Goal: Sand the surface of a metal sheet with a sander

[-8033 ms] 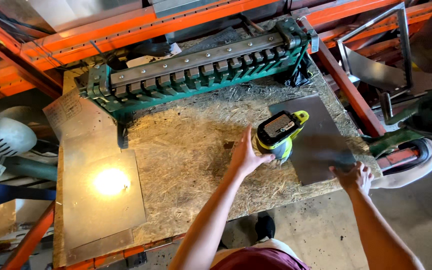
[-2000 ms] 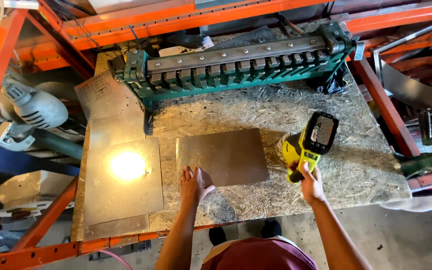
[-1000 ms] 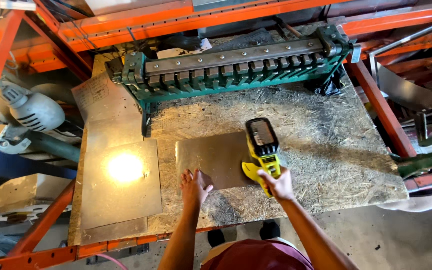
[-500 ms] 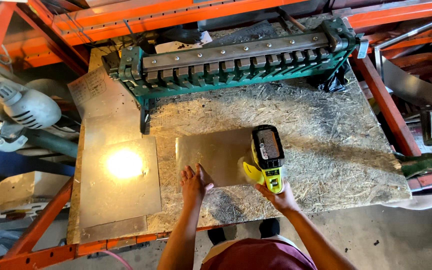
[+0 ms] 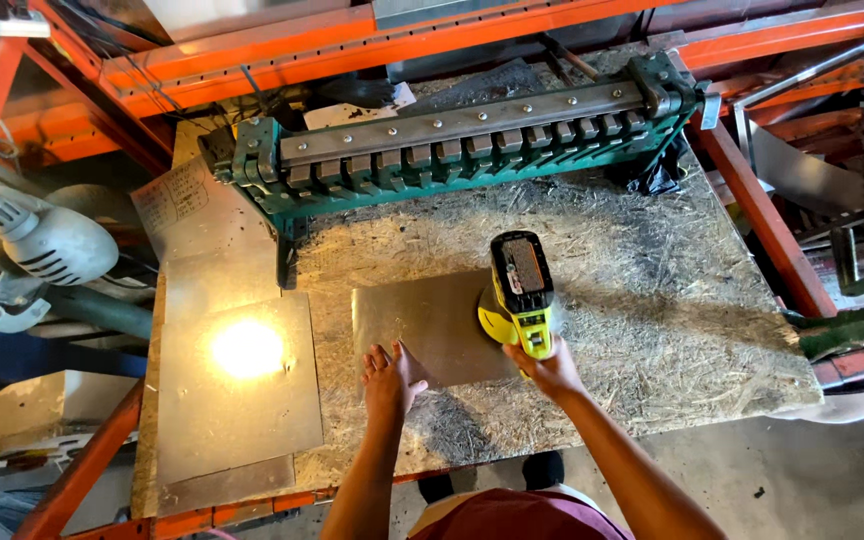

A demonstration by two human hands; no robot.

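A flat grey metal sheet (image 5: 422,318) lies in the middle of a chipboard bench top (image 5: 652,330). My left hand (image 5: 390,377) presses flat on the sheet's near edge, fingers spread. My right hand (image 5: 550,370) grips the handle of a yellow and black cordless sander (image 5: 519,290). The sander sits on the sheet's right edge, its body pointing away from me.
A green metal bending brake (image 5: 462,150) spans the back of the bench. Shiny metal sheets (image 5: 237,390) are stacked on the left, with a bright glare spot. Orange rack beams (image 5: 762,215) frame the bench. A grey power tool (image 5: 42,245) lies off to the left.
The sheet went from the bench's right edge to the middle. My right hand carried the sander from the right onto the sheet's right edge. My left hand stays pressed on the sheet.
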